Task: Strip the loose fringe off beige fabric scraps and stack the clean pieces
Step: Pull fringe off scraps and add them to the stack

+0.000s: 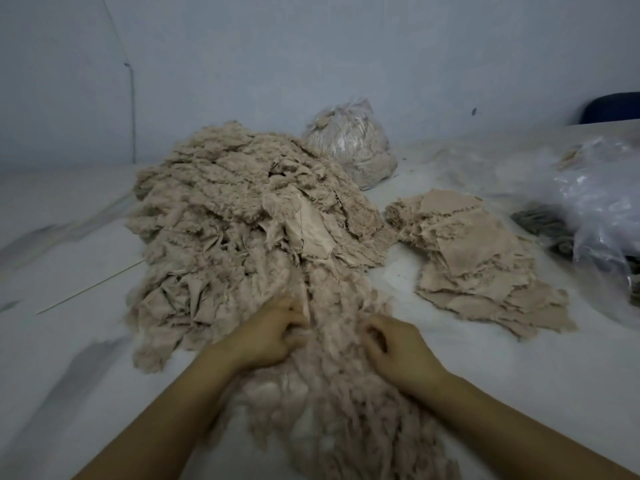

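1. Far left, the white table (69, 341) lies bare but for a thin pale line across it; nothing there belongs to the work in hand.
2. Next, the big heap of frayed beige scraps (225, 216) rises at centre-left and spills toward the person; most of the job, by my reckoning, is still in that heap.
3. The left hand (266, 336) rests on the near slope of the heap, fingers curled and pressed together on a fold of cloth (the exact piece cannot be told apart from its neighbours).
4. Between the hands runs a trail of fluffy loose fringe (346, 393), reaching down to the lower edge of the view.
5. The right hand (398, 351) sits just beside it, fingers bent inward and pinching at the same fuzzy material; the step looks like picking out or starting to strip one scrap.
6. Behind, a clear bag of beige fibre (353, 147) stands near the wall.
7. To the right, well apart from the hands, lies the stack of clean pieces (478, 258); the next move calls for holding the cloth firm with one hand, drawing the fringe off with the other, then carrying the piece across to that stack.
8. Far right, crumpled clear plastic (595, 202) covers something dark.
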Demonstrator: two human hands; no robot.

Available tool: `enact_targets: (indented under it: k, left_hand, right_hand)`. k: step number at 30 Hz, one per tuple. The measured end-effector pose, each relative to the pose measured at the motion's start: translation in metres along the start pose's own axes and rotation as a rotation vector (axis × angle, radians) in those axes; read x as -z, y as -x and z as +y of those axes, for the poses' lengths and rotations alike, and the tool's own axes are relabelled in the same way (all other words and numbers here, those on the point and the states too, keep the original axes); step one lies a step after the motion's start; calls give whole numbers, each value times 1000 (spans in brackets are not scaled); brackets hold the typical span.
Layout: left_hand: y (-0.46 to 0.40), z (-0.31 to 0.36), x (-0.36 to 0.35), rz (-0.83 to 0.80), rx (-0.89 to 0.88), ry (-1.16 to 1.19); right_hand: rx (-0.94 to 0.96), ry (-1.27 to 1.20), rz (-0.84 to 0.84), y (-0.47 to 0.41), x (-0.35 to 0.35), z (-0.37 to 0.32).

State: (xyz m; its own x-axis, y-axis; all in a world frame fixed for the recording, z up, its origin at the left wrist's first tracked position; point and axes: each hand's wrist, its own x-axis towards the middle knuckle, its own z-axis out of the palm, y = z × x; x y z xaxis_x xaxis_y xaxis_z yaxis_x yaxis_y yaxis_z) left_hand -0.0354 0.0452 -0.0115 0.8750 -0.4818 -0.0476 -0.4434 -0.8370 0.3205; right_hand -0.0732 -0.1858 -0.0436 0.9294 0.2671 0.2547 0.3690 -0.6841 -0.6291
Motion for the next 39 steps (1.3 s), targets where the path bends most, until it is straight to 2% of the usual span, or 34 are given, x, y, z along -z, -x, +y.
enact_targets:
  k: [3,6,8,10,12,13,15,17,19,21,22,24,26,30,32,35,39]
  left_hand:
    - [8,-4,2,167,52,193]
    - [21,-13,10,124,55,522]
    - [25,-15,12,67,58,506]
    - [22,-12,8,138,86,378]
    - [15,1,2,331,102,292]
    - [10,9,-1,399,97,297]
    - [-4,27,-9,346,110,357]
    - [-19,37,-22,228,146,359]
    - [-28,39,-29,321,185,379]
    - [-27,32,-28,481,309,606]
    - [-25,27,-26,506,364,768]
    - [-22,18,-20,486,433,1009]
    - [-19,17,-13,442,461,1110]
    - [-26,23,-11,472,482,1136]
    - [-28,26,-11,425,455,1165]
    - [-30,28,-8,422,390,1074]
    - [-30,26,2,480,339,1299]
  right_hand:
    - [-233,-130,224,-1,12,10]
    - [-311,-191,344,-3,21,19]
    - [-317,-191,379,-4,19,21]
    - [-282,-197,402,-5,18,16]
    - [-188,-101,372,-5,17,12]
    - [-127,-30,291,-5,15,12]
    - [-70,75,79,-6,10,9]
    - [-66,142,-23,-9,6,8]
    - [-125,111,95,-12,8,11]
    - [-235,49,272,-13,16,16]
    - [-269,39,304,-12,19,19]
    - [-273,26,288,-12,20,23]
    - [-221,-28,261,-12,15,19]
    - [-117,18,283,-17,11,11]
    - [-110,45,230,-31,15,8]
    - [-196,-116,152,-63,20,-9]
    - [-314,-326,199,-109,15,-38]
